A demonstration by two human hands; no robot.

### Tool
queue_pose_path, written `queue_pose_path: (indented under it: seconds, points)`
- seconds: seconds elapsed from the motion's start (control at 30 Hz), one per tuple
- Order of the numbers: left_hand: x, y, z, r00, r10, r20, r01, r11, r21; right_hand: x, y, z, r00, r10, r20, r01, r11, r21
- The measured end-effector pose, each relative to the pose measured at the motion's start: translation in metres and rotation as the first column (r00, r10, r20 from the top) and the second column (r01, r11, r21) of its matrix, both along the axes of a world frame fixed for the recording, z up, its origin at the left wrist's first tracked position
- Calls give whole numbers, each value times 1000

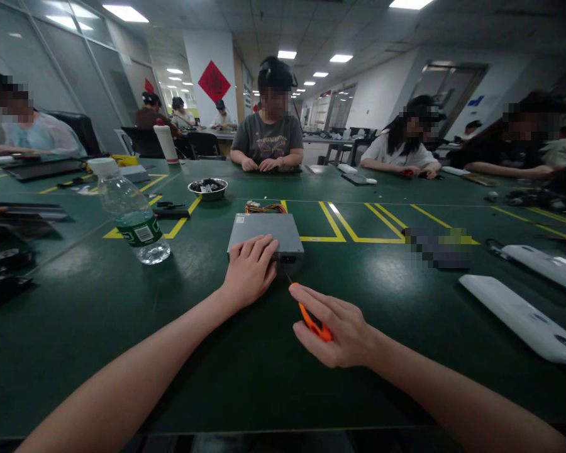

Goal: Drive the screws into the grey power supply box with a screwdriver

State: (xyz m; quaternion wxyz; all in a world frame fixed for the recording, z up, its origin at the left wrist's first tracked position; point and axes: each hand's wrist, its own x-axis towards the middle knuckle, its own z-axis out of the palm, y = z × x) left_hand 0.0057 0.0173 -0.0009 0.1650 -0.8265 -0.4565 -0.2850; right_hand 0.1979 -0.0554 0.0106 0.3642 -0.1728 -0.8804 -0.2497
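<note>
A grey metal computer power supply [268, 228] lies flat on the green table, a bundle of coloured wires [264, 206] behind it. My left hand [251, 267] grips its near left edge, fingers across the top and the thumb side down at the front face. In my right hand [337, 324] is a screwdriver [315, 322] with an orange and black handle. Its thin shaft points away from me at the near face of the power supply, close to the dark socket. Whether the tip touches a screw is too small to tell.
A clear water bottle [139, 220] stands left of the power supply. Behind are a metal bowl [207, 189] of small parts and a white tumbler [166, 143]. White plastic casings [523, 318] lie at right. Yellow tape marks the table [193, 390]. Co-workers [268, 126] sit across and alongside.
</note>
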Motion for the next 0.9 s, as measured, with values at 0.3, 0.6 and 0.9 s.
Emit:
queue_pose_path:
  seconds: [0.3,0.6,0.9]
  points:
    - [1,1,0,1000,9,3,-9,1000,5,2,-2,1,997,-70,43,66,995,77]
    - [1,1,0,1000,6,16,-6,1000,-9,3,-2,1,998,-47,32,43,994,99]
    - [1,1,0,1000,10,26,-10,1000,-11,6,-1,-5,993,-96,70,94,995,19]
